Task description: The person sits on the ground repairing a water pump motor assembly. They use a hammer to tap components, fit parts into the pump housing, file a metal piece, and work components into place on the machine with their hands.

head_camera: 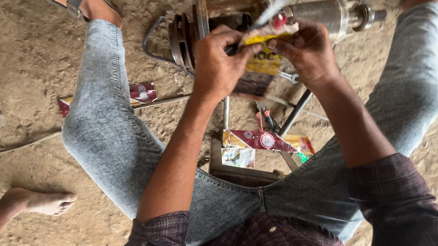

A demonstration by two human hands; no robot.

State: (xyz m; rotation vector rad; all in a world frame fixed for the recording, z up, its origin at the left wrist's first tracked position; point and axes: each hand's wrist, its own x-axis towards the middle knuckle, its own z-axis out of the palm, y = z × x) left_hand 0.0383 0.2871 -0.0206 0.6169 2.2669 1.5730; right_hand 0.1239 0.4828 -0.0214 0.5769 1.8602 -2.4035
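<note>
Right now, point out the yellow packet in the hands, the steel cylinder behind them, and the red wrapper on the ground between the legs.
yellow packet (265, 62), head view, on its yellow printed face.
steel cylinder (323, 14), head view, on its shiny side.
red wrapper (260, 140), head view, on its red middle.

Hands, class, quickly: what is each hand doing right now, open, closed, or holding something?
Left hand: closed, pinching the top of the yellow sachet.
Right hand: closed, gripping the same yellow sachet at its other top corner.

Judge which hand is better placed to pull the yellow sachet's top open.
Probably the right hand: its fingertips pinch the yellow sachet at the top edge, while the left hand grips the body, steadying it.
</note>
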